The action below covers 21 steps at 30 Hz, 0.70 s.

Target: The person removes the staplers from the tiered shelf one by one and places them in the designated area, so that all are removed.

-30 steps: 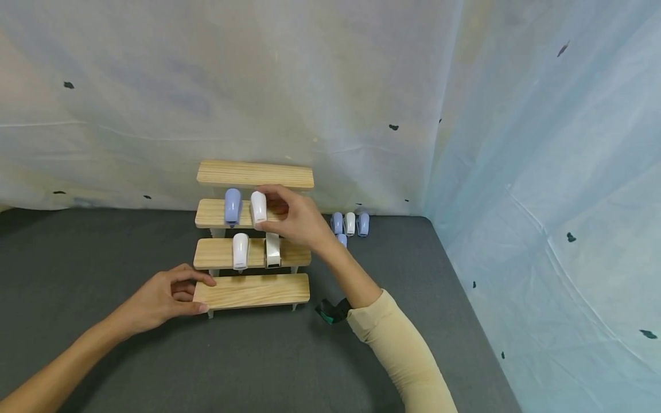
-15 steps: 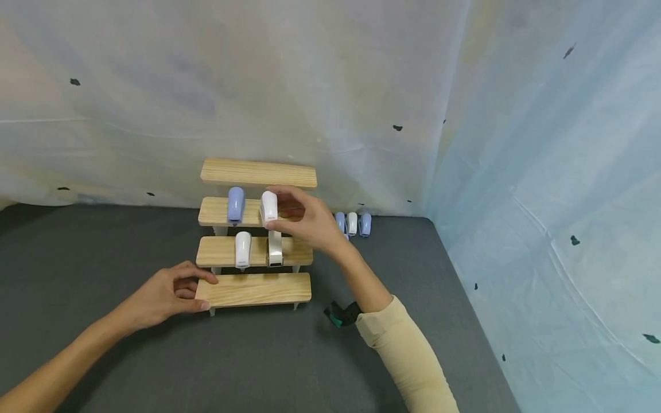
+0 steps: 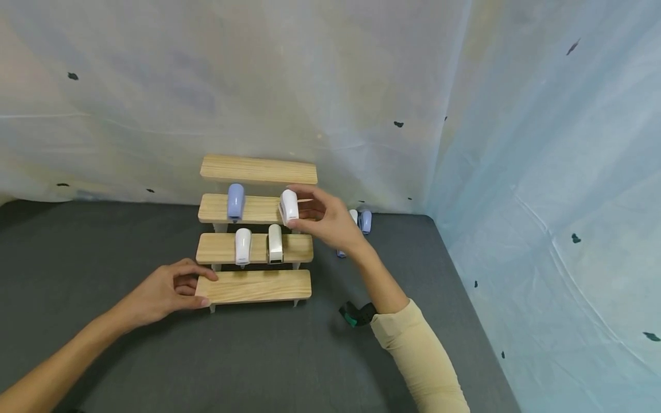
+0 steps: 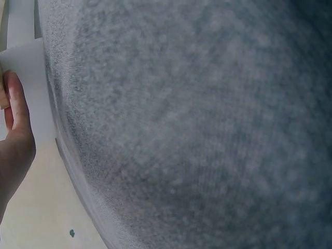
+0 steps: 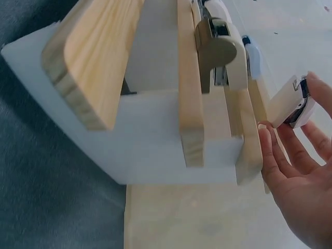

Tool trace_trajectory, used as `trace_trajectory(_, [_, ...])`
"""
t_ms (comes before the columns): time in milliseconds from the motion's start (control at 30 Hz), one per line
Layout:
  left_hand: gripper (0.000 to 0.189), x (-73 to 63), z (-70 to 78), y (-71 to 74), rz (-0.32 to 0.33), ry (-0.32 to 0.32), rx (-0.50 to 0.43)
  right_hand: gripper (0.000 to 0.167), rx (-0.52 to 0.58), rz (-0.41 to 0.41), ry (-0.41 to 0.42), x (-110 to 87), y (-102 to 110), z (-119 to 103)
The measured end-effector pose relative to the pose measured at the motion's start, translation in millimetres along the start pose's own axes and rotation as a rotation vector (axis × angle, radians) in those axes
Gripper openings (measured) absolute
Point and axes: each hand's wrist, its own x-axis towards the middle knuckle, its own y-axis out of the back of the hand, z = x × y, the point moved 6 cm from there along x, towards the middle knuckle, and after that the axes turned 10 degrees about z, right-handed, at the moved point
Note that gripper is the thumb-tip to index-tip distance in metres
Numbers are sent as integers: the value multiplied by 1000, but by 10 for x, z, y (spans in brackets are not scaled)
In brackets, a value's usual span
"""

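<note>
My right hand (image 3: 330,221) pinches a small white stapler (image 3: 289,206) between thumb and fingers, at the right part of the second-highest tier of a wooden display stand (image 3: 253,287). In the right wrist view the stapler (image 5: 289,102) is tilted, its metal part showing. To its left on that tier stands a purple-blue stapler (image 3: 236,202). One tier down are a white stapler (image 3: 242,246) and a cream-and-grey stapler (image 3: 275,244). My left hand (image 3: 167,291) grips the left end of the lowest tier, thumb at its front edge.
Behind my right wrist, more staplers stand on the dark table (image 3: 258,367), including a purple-blue one (image 3: 365,221) and a partly hidden white one (image 3: 353,215). A pale sheet (image 3: 310,86) hangs behind the stand and along the right side. The top tier (image 3: 258,169) bears no staplers.
My right hand has moved right along the second-highest tier with the white stapler, away from the purple-blue one, uncovering the top of the cream-and-grey stapler. My left hand keeps its grip.
</note>
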Motion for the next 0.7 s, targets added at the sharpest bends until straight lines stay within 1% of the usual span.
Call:
trace_trajectory(133, [41, 3, 9, -4, 0, -10, 5, 59, -29, 9, 13, -36, 86, 21])
trace_trajectory(367, [41, -5, 12, 34, 17, 0, 22, 62, -44, 38, 20, -15, 256, 315])
trace_trajectory(433, [41, -11, 15, 39, 20, 3, 25, 62, -55, 48, 14, -34, 308, 356])
trace_trajectory(567, [40, -14, 25, 20, 11, -5, 9, 61, -78, 69, 1, -94, 421, 392])
trace_trajectory(700, [40, -8, 31, -3, -3, -11, -7, 60, -76, 95, 12, -163, 535, 395])
